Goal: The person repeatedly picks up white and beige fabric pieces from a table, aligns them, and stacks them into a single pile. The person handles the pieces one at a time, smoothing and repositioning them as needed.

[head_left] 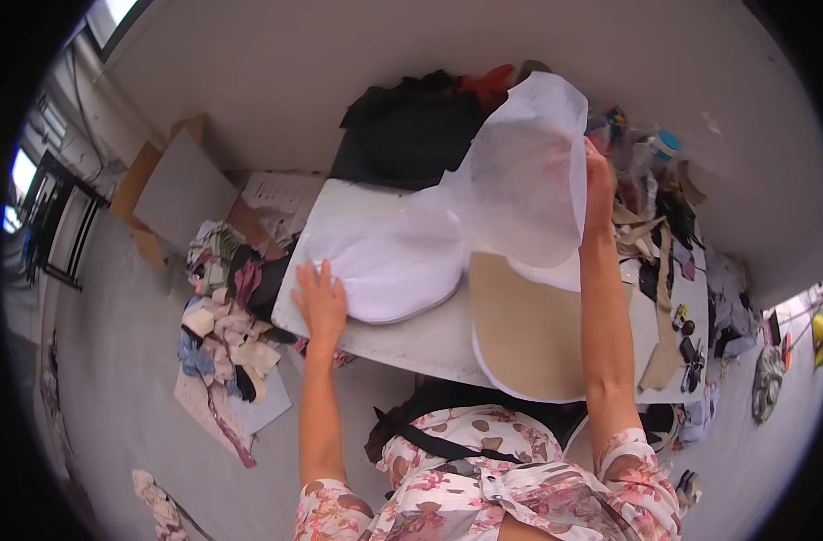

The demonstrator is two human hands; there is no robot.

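Between hands (320, 302), white fabric (484, 207), half lifted

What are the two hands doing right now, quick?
Left hand: open, pressed flat on the white fabric sheet lying on the table.
Right hand: closed, pinching the lifted edge of the same white fabric sheet, raised above the table.

Left hand (320, 302) flat on white fabric (402, 257) on table (411, 338), right hand (599, 185) lifting its far edge.
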